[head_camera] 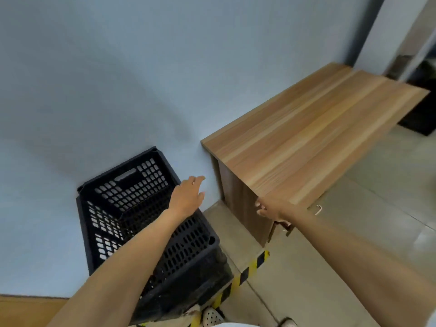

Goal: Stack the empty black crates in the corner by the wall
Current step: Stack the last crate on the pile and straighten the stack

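Left hand (187, 197) hovers open-fingered over the black crates (146, 223), holding nothing.

Just below the fingers of the left hand (187, 197), the black crates (144, 223) are seen to be moulded of matt plastic, perforated with rows of slots; the outer wall of the lower crate is scuffed and dusty. To the right of those fingers, and under the fingertips of the right hand (274, 210), a cabinet (306, 138) is faced in smooth, satin wood-grain laminate. Beyond the fingers, the wall (106, 79) is painted matt pale blue. The floor (295, 267) is dull and smooth, crossed by yellow-and-black hazard tape (243, 277).
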The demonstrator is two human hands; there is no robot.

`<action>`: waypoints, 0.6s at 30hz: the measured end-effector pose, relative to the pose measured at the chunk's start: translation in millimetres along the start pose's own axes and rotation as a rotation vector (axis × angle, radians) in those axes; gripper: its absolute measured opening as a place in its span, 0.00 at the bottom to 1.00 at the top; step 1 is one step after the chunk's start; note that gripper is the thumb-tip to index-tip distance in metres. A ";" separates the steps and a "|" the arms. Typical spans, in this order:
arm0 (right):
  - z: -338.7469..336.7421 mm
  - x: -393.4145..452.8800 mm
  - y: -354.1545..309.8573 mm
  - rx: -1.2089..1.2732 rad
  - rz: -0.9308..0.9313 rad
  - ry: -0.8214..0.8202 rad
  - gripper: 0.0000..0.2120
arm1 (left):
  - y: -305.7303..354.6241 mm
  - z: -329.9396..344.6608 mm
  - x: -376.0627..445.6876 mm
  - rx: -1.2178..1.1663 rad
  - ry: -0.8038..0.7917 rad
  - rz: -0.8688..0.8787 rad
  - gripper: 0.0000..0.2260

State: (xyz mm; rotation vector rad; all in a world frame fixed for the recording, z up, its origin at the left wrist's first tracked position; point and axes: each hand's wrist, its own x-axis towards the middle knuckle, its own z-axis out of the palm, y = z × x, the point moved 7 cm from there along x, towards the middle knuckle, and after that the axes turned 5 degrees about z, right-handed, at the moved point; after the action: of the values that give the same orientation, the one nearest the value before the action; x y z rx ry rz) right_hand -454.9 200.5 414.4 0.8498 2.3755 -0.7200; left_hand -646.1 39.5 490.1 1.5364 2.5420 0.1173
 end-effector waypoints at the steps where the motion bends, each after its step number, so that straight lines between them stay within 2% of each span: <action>1: -1.9 -10.8 34.7 0.033 0.056 0.018 0.19 | 28.7 2.8 13.4 -0.004 -0.018 0.044 0.22; 5: 0.7 -65.2 162.3 0.129 0.240 0.066 0.20 | 159.6 23.9 51.3 0.028 -0.096 0.290 0.22; 10: 10.1 -159.5 286.7 0.233 0.472 0.194 0.18 | 316.0 58.5 72.8 0.130 -0.185 0.599 0.23; 12: 29.7 -196.7 327.6 0.303 0.556 0.212 0.19 | 375.0 70.7 71.2 0.145 -0.218 0.716 0.26; 14: 51.6 -233.3 363.1 0.377 0.642 0.237 0.19 | 432.9 83.9 70.9 0.198 -0.240 0.831 0.24; 18: 103.3 -308.3 424.6 0.514 0.822 0.254 0.19 | 541.1 110.7 69.3 0.304 -0.329 0.992 0.28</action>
State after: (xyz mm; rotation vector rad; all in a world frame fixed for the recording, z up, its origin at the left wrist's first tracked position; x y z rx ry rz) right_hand 72.1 290.5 399.6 2.0584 1.7578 -0.8907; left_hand -185.9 351.0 457.5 2.5269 1.4033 -0.3823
